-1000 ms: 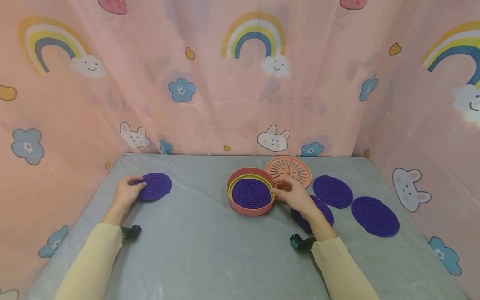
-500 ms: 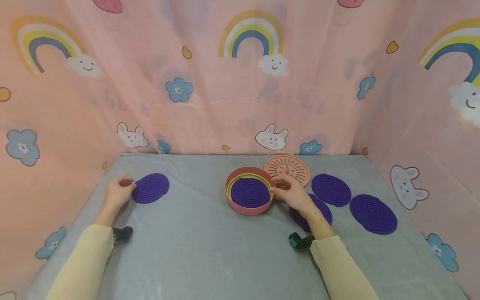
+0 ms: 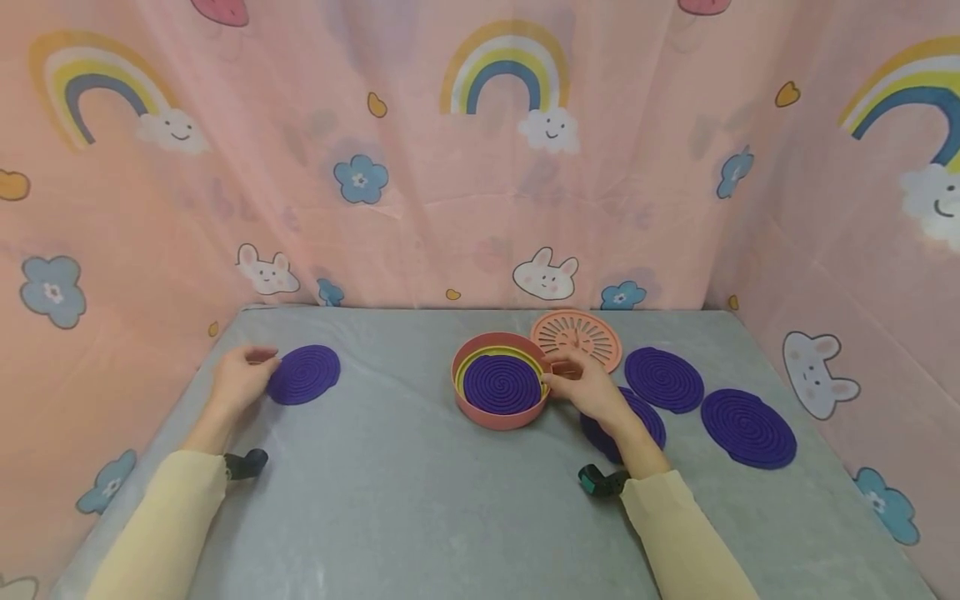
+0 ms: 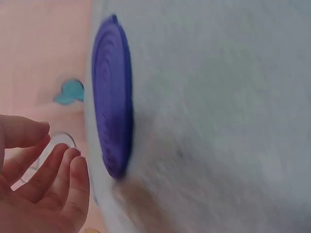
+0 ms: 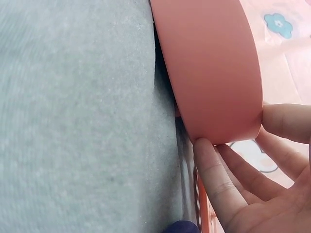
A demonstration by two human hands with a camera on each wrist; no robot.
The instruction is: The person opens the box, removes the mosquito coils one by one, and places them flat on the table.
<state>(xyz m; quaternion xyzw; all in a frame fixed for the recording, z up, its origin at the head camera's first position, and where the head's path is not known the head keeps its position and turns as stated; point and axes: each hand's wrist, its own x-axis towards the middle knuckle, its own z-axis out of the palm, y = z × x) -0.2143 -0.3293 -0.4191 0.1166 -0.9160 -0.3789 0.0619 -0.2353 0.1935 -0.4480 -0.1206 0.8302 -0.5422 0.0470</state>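
Note:
A purple mosquito coil (image 3: 303, 375) lies flat on the left of the table. My left hand (image 3: 238, 382) hovers just beside its left edge; in the left wrist view the fingertips (image 4: 77, 167) are bent loosely, apart from the coil, with nothing between them. At the centre stands a round pink coil box (image 3: 504, 422). Inside it, another purple coil (image 3: 502, 385) sits within a yellow ring. My right hand (image 3: 588, 390) grips the box's right side, thumb at the rim and fingers against the wall, as the right wrist view shows.
A slotted orange lid (image 3: 573, 333) lies behind the box, partly hidden by the right hand. To the right are more purple coils: one (image 3: 663, 380) at the back, one (image 3: 750, 429) farther right, and one (image 3: 652, 421) partly under my right forearm. Patterned curtains enclose the table.
My left hand has let go of the left coil and drawn back a little to the left. That coil has shifted slightly left. The right hand stays on the box.

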